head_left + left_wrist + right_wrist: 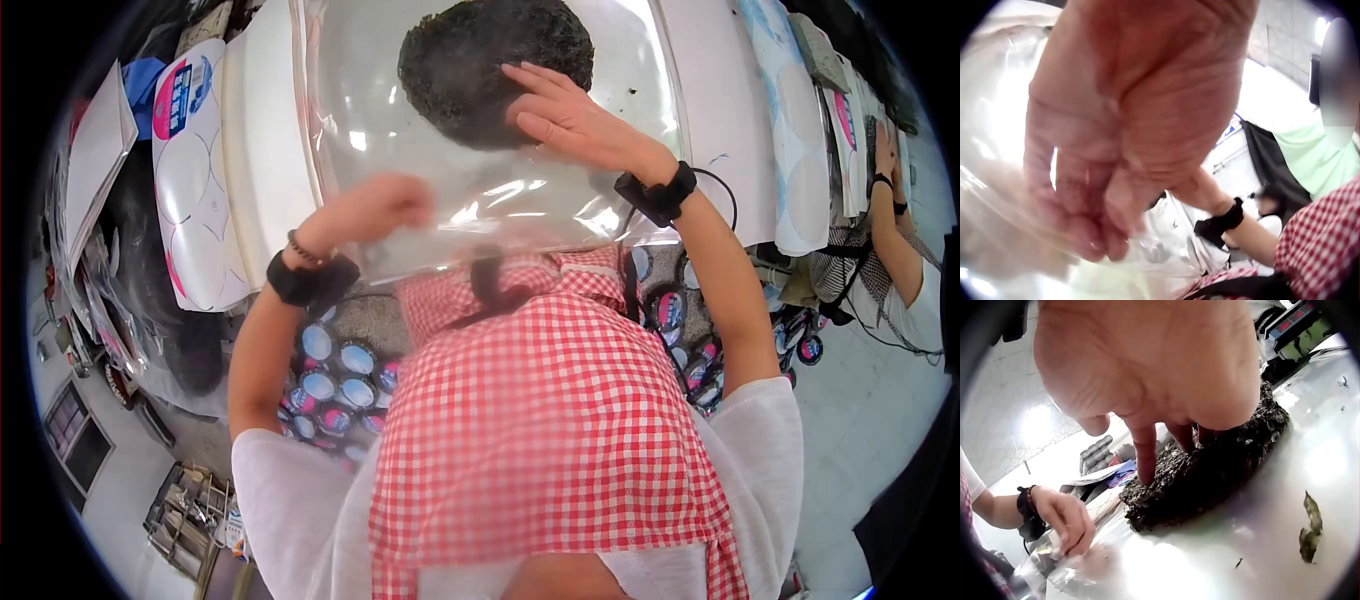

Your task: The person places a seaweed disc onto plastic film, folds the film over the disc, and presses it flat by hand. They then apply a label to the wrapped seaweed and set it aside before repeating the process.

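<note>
A dark, round cake of dried leafy flakes (465,60), much like dried seaweed, lies on the clear plastic sheet (350,95) over the pale table. My right hand (580,125) rests fingertips on the cake's near right part, fingers mostly straight; in the right wrist view they reach down onto its rough top. Nearer my body on the left, my left hand (378,208) is blurred over the plastic. Its fingers bend toward the thumb in the left wrist view, and I cannot tell whether they pinch anything. A greenish flake (1311,531) lies beside the cake.
Printed sheets with round labels (195,190) flank the work area at left, with clear-wrapped dark goods (185,330) beyond. Several round labelled packs (340,375) are below the table edge. Another person's arm (890,220) shows at far right. A device with red displays (1291,325) stands behind the cake.
</note>
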Tool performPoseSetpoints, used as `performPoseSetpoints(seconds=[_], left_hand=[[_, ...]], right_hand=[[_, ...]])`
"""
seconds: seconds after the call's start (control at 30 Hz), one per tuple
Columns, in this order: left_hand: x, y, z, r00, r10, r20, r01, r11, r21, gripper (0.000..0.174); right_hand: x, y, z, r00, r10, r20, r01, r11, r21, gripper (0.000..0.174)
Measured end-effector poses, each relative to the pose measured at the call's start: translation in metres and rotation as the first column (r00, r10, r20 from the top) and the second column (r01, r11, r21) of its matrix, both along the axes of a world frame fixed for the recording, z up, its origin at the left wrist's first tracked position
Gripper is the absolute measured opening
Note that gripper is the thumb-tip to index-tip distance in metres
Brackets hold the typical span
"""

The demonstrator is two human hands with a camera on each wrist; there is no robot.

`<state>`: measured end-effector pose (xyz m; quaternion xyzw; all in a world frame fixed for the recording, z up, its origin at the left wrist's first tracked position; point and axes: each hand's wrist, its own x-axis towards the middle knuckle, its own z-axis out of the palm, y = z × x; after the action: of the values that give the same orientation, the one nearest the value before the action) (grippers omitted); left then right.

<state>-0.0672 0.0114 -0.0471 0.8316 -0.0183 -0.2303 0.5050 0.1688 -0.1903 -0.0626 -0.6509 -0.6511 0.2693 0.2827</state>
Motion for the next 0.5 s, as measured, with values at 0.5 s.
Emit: performPoseSetpoints(seconds=[0.5], left_hand=[[0.035,0.029,-0.024,0.919,-0.237,-0.315,0.168,0.959,-0.229,0.022]], right_hand=[[0.002,0.002,0.006,0.983,-0.042,-0.181,0.014,0.988,-0.155,0.047]])
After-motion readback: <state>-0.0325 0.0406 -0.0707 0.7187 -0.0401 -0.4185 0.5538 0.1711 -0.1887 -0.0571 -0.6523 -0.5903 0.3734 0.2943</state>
